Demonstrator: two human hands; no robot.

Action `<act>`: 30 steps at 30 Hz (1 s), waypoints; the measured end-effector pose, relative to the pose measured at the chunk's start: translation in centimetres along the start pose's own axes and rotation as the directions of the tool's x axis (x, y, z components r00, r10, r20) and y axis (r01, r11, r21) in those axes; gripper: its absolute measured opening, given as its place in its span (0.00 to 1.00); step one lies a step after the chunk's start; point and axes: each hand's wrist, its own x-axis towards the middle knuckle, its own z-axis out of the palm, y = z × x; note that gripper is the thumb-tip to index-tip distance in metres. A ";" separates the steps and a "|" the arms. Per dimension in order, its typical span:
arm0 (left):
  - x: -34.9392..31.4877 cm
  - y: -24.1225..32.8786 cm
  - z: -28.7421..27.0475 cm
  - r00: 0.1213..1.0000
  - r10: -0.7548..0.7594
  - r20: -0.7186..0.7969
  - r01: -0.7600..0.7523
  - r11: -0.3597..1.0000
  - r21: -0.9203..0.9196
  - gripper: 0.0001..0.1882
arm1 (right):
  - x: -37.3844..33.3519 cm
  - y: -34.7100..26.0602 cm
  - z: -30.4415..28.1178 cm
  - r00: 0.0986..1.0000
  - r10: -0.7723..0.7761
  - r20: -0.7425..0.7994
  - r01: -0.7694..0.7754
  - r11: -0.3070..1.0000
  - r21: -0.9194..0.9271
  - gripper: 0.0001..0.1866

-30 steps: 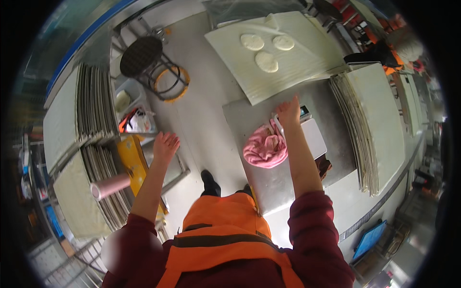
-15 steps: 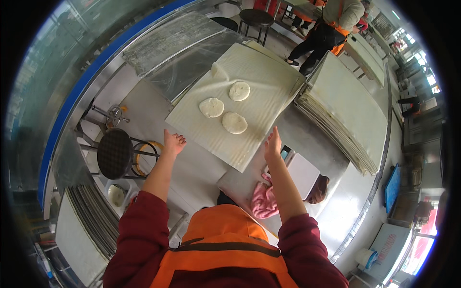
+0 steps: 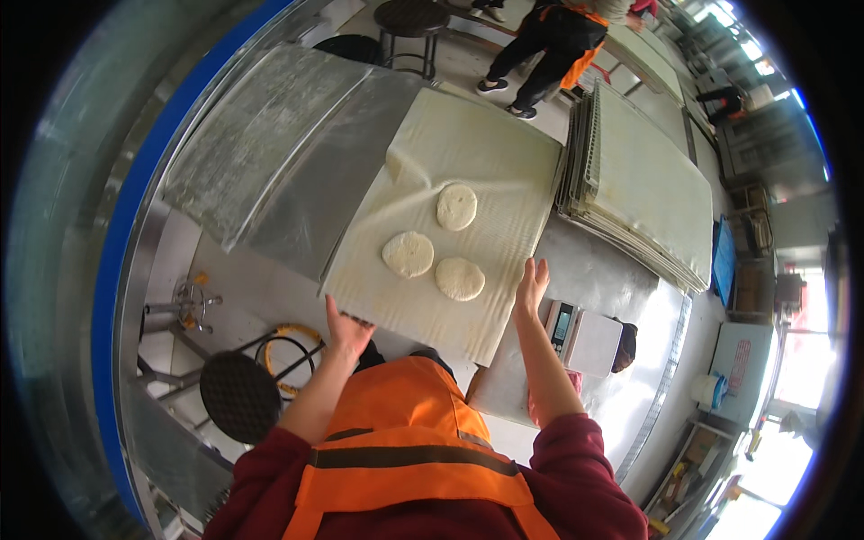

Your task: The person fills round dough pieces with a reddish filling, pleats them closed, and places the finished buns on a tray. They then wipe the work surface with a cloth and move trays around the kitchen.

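Note:
Three flat, round pieces of pale dough (image 3: 460,279) lie on a cream cloth (image 3: 405,315) spread over a rectangular tray. The cloth is wrinkled near its far left side. My left hand (image 3: 349,335) is at the tray's near left corner, thumb up beside the edge and the other fingers curled at its underside, partly hidden. At the right edge of the tray is my right hand (image 3: 532,286), its fingers stretched upward and apart; whether it touches the edge is hard to tell.
Right of the tray stand a stack of cloth-covered trays (image 3: 643,184) and a scale (image 3: 594,342) on the metal table (image 3: 576,256). A metal sheet (image 3: 279,135) lies at the far left. Stools (image 3: 240,396) stand left and behind; a person (image 3: 549,54) is beyond.
My view has shifted and I am closer to the tray. Both hands have come in to its near edges, the left one reaching its near left corner. The three dough pieces keep their arrangement.

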 end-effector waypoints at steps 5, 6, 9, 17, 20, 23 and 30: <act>1.0 0.1 -0.1 0.981 0.041 -0.188 -0.026 0.997 0.078 0.48 | 11.1 -7.9 5.3 0.860 -0.508 0.060 0.486 0.775 -0.403 0.28; 1.3 0.3 -0.1 0.973 0.063 -0.221 -0.042 0.994 0.097 0.48 | 14.4 -9.3 6.5 0.842 -0.534 0.078 0.506 0.731 -0.458 0.28; 2.2 2.9 -0.5 0.924 0.144 -0.353 -0.116 0.988 0.101 0.45 | 22.7 -11.5 9.0 0.788 -0.601 0.134 0.539 0.569 -0.621 0.28; 3.8 11.2 -0.1 0.824 0.462 -0.328 -0.348 0.869 0.352 0.40 | 26.4 -6.7 8.9 0.904 -0.353 0.241 0.406 0.532 -0.743 0.26; 4.3 12.6 0.6 0.780 0.476 -0.407 -0.323 0.862 0.390 0.41 | 25.7 -6.3 8.1 0.948 -0.207 0.241 0.318 0.577 -0.752 0.31; 5.2 12.7 1.3 0.744 0.512 -0.430 -0.356 0.847 0.394 0.41 | 25.7 -6.5 7.5 0.982 -0.004 0.187 0.121 0.775 -0.621 0.34; 5.8 12.5 1.8 0.667 0.602 -0.439 -0.435 0.793 0.427 0.39 | 25.9 -4.1 6.1 0.979 0.030 0.204 0.138 0.637 -0.758 0.28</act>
